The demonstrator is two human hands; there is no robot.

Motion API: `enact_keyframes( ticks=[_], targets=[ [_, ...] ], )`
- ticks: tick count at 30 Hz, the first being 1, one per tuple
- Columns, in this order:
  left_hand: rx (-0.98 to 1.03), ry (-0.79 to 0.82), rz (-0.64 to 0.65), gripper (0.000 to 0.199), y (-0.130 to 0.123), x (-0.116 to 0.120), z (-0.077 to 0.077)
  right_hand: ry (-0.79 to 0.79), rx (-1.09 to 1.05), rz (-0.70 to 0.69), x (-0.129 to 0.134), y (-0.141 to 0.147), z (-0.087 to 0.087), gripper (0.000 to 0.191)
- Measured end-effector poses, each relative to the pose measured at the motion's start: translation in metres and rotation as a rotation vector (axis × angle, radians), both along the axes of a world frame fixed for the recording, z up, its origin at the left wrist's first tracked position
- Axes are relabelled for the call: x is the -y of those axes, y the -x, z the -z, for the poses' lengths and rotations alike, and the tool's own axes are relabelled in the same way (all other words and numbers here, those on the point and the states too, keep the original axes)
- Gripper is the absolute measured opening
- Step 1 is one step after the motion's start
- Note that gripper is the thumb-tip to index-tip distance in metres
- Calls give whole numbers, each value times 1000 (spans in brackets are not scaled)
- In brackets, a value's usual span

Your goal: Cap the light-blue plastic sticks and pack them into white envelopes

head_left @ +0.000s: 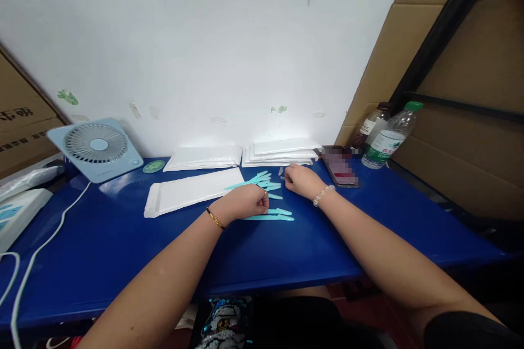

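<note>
My left hand (244,200) is closed in a pinch over a slim turquoise razor-like stick (280,211), whose tip sticks out past the fingers. Another such stick (282,218) lies just in front of it on the blue table. Behind the fingers several more turquoise sticks (262,179) are fanned out, partly over the end of a white padded envelope (196,191). Farther right, my right hand (303,180) has its fingers curled together near the table. A small clear piece (280,170) lies by its fingertips; what the fingers hold, if anything, is too small to make out.
Two stacks of white padded envelopes, a left stack (202,158) and a right stack (278,151), stand against the wall. A phone (339,166) and two bottles (387,144) are at the right. On the left are a light blue fan (99,144), its white cable (53,229) and a green disc (154,167).
</note>
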State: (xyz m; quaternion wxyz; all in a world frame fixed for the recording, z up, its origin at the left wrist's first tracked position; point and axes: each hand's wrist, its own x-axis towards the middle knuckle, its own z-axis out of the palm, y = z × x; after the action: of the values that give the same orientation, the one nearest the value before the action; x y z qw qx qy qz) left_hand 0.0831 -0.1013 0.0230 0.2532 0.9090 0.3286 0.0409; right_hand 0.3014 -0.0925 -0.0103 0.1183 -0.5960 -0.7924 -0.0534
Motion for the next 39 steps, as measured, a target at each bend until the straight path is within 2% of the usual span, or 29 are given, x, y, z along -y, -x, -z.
enact_keyframes(
  ticks=[2, 6, 9, 11, 15, 21, 26, 30, 39],
  targets=[
    [19, -60, -32, 7, 0, -1, 0, 5, -90, -10, 1, -1, -1, 8],
    [85, -192, -129, 11, 4, -12, 2, 129, -554, -106, 3, -16, -6, 14],
    [135, -181, -226, 13, 9, -23, 5, 275, -837, -199, 6, -27, -14, 29],
    [177, -149, -268, 15, 12, -29, 8, 299, -921, -211, 8, -30, -18, 33],
    [232, -118, -269, 18, 13, -31, 11, 265, -935, -205, 9, -26, -20, 33],
    [221, -116, -269, 19, 12, -30, 10, 294, -923, -224, 10, -20, -19, 30],
    [223, -114, -277, 19, 13, -31, 10, 243, -935, -202, 10, -21, -20, 30],
    [227, -100, -260, 18, 12, -30, 11, 279, -919, -228, 10, -17, -18, 31],
    [206, -120, -287, 19, 11, -28, 6, 238, -940, -210, 11, -22, -21, 30]
  ],
)
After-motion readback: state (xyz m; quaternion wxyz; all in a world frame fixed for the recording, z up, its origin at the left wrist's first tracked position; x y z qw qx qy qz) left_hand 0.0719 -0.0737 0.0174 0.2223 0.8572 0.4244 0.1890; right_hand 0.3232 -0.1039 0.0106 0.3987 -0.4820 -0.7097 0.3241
